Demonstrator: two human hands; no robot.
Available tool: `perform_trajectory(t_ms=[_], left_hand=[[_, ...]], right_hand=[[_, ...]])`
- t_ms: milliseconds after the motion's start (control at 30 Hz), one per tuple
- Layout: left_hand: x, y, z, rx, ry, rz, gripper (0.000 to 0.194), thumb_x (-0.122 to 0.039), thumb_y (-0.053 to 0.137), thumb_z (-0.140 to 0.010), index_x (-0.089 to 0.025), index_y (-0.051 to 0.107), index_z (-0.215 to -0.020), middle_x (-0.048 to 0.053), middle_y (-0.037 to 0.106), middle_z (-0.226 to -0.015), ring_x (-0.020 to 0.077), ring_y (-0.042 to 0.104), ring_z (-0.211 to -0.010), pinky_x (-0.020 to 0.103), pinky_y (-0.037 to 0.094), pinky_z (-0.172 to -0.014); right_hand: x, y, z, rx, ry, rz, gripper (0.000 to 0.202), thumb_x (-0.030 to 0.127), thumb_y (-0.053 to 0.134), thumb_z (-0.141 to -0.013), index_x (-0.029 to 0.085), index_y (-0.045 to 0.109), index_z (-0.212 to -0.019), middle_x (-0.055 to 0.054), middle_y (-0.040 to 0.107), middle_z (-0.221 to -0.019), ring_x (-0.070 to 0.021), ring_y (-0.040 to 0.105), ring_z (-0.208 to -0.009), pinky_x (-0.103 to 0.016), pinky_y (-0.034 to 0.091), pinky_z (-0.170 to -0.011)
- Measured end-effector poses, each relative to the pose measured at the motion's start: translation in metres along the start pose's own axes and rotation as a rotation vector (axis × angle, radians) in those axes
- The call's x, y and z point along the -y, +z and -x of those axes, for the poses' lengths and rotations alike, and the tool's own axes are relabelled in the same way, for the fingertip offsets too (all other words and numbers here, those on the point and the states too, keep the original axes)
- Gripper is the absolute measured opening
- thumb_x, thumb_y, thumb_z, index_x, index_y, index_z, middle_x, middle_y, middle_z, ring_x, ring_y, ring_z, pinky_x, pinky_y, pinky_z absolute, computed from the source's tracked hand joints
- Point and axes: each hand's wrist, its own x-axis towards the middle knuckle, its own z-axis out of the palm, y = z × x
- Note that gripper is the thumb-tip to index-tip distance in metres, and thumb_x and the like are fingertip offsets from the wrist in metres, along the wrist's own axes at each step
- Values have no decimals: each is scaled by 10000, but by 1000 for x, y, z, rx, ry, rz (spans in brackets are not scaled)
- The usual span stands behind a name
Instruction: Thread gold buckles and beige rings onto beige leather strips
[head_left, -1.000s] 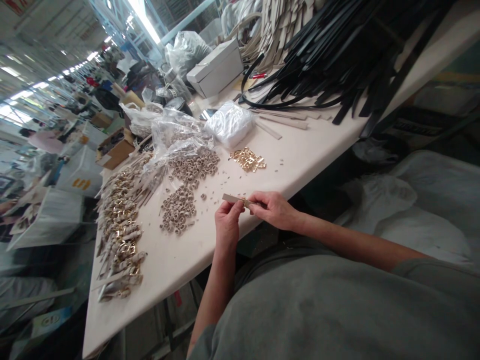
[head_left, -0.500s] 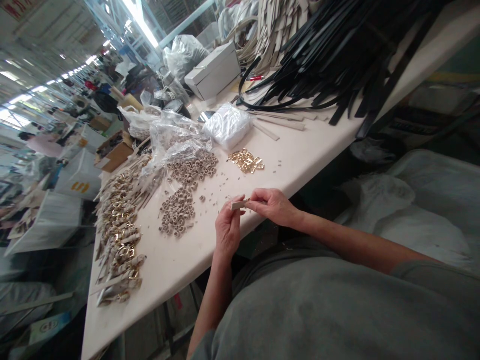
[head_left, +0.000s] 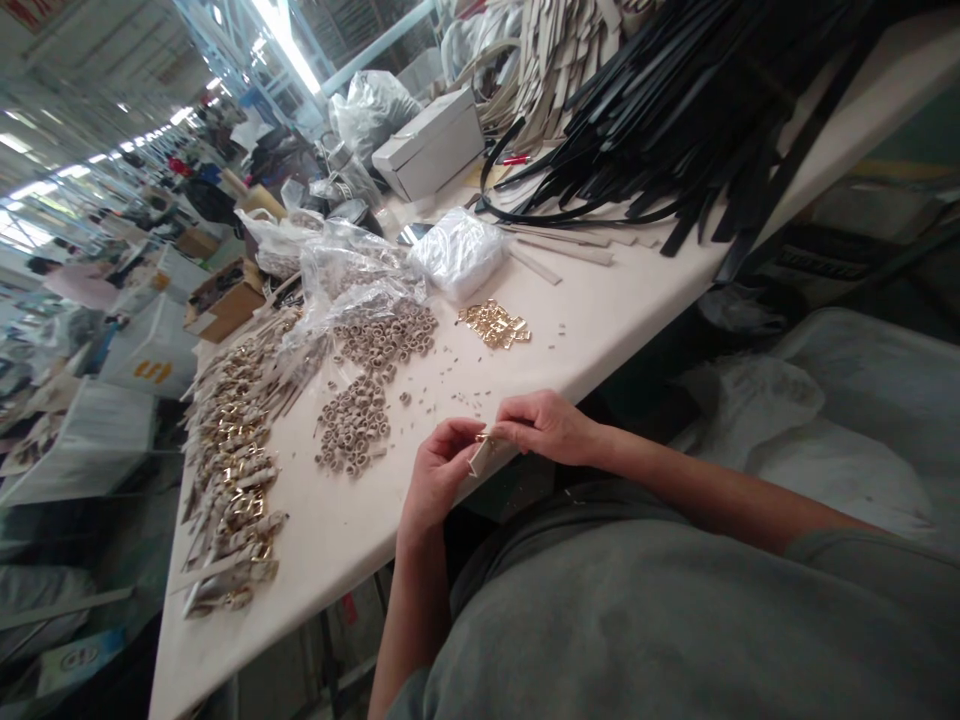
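My left hand [head_left: 439,468] and my right hand [head_left: 551,425] meet above the table's front edge. Between them is a short beige strap [head_left: 481,458] with a bit of gold metal, probably a buckle, at its upper end. The left fingers and thumb pinch it from one side, the right fingertips from the other, partly hiding it. Beyond the hands lies a small heap of gold buckles [head_left: 495,325]. Small beige loops [head_left: 352,430] are piled to the left, and tiny bits are scattered between.
Beige straps with gold buckles [head_left: 236,470] line the table's left side. Behind the loops are a clear plastic bag [head_left: 349,270], a wrapped white packet [head_left: 459,250] and a white box [head_left: 431,145]. Black straps [head_left: 675,130] cover the back right and overhang the edge. A person [head_left: 75,283] is far left.
Both hands have moved slightly down towards my body. The left hand has also shifted left and opened its grip somewhat. The strap's free end has swung from pointing left to pointing down.
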Motion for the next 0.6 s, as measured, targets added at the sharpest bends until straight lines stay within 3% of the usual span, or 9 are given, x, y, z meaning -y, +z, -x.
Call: perform_trajectory(t_ms=[200, 300, 400, 500, 600], left_hand=[[11, 0, 1, 11, -124, -42, 193, -314, 806, -713, -156, 732, -795, 12, 690, -714, 109, 577, -630, 218, 442, -614], [23, -1, -7, -158, -84, 111, 195, -314, 800, -679, -164, 712, -767, -5, 662, -635, 94, 548, -558, 210, 416, -568], [28, 0, -16, -333, -4, 319, 230, -326, 812, -632, -176, 695, -760, -8, 665, -644, 79, 536, -534, 203, 416, -553], [25, 6, -21, -378, 17, 418, 257, -323, 836, -597, -181, 691, -754, -1, 681, -686, 79, 558, -561, 198, 430, -562], [24, 14, -21, -327, 4, 434, 243, -303, 845, -601, -178, 698, -750, 15, 708, -747, 100, 605, -643, 202, 455, -602]], right_hand=[[1, -4, -24, -123, -310, 535, 293, 353, 547, -965, 187, 655, -748, -20, 654, -668, -140, 553, -622, -264, 360, -615], [4, -1, -35, -309, -431, 584, 237, 287, 520, -981, 189, 666, -822, -67, 713, -852, -180, 629, -791, -288, 436, -739], [3, 6, -34, -450, -447, 472, 179, 259, 538, -964, 189, 652, -846, -82, 708, -926, -190, 645, -868, -298, 474, -810], [-4, 15, -26, -315, -339, 359, 182, 340, 605, -931, 188, 645, -839, -54, 682, -850, -174, 640, -782, -278, 485, -729], [-8, 21, -20, -170, -201, 262, 233, 413, 633, -903, 182, 658, -888, -54, 682, -880, -181, 642, -796, -289, 488, -731]])
